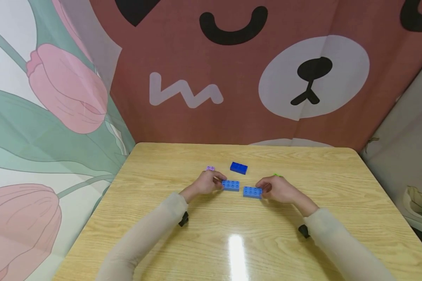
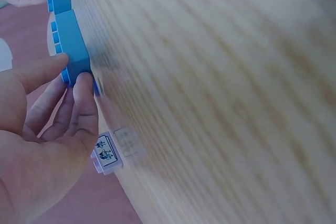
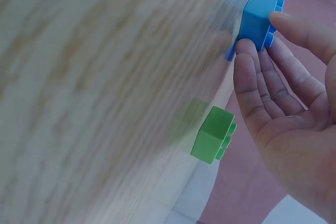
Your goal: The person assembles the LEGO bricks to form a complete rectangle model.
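Note:
Two light blue toy bricks with studs on top lie end to end on the table, a narrow gap between them in the head view. My left hand [image 1: 208,182] pinches the outer end of the left light blue brick [image 1: 231,185]; the left wrist view shows the thumb at the studs of that brick [image 2: 74,43]. On the other side, my right hand [image 1: 278,189] grips the outer end of the right light blue brick [image 1: 252,192]. Its thumb lies by the studs in the right wrist view, the other fingers [image 3: 249,80] at the brick's end.
A dark blue brick [image 1: 238,168] lies behind the pair. Beyond the left hand sits a small lilac brick [image 2: 107,153] with a printed side; beyond the right hand, a small green brick [image 3: 212,134]. The wooden table [image 1: 183,249] meets a patterned cloth [image 1: 232,125] at its back edge.

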`<state>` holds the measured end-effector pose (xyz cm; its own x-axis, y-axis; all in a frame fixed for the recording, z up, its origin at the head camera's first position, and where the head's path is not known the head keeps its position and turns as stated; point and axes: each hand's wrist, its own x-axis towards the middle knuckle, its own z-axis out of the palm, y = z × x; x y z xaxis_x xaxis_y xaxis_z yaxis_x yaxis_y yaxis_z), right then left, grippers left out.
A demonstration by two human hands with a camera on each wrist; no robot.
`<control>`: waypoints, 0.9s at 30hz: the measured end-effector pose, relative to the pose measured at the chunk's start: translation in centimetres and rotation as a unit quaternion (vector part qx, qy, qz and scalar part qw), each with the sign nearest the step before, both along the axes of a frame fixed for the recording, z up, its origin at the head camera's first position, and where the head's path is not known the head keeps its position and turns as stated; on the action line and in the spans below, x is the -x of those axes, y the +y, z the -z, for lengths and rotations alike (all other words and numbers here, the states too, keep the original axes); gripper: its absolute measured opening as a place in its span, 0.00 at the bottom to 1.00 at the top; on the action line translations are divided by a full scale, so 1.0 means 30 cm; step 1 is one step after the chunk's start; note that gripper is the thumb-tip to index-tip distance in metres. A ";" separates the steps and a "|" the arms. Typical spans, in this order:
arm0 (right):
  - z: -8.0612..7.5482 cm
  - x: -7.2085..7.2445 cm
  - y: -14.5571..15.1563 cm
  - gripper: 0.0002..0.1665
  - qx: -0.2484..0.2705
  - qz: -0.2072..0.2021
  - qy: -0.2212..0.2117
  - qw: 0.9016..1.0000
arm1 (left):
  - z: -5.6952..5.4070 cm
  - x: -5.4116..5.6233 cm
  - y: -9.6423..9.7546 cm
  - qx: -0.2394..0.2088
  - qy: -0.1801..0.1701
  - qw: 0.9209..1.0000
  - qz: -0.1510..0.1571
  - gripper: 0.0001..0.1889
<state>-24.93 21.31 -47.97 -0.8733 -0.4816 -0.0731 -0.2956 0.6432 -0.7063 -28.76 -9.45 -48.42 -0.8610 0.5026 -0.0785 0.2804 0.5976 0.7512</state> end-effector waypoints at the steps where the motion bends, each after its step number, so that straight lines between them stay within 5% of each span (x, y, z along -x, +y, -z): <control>1: 0.000 0.002 -0.001 0.17 0.001 0.005 -0.004 1.000 | 0.001 -0.001 -0.001 -0.002 -0.001 1.000 0.002 0.15; 27: -0.009 0.035 -0.027 0.16 -0.014 0.013 0.018 1.000 | 0.007 -0.006 0.019 -0.015 -0.001 1.000 0.018 0.14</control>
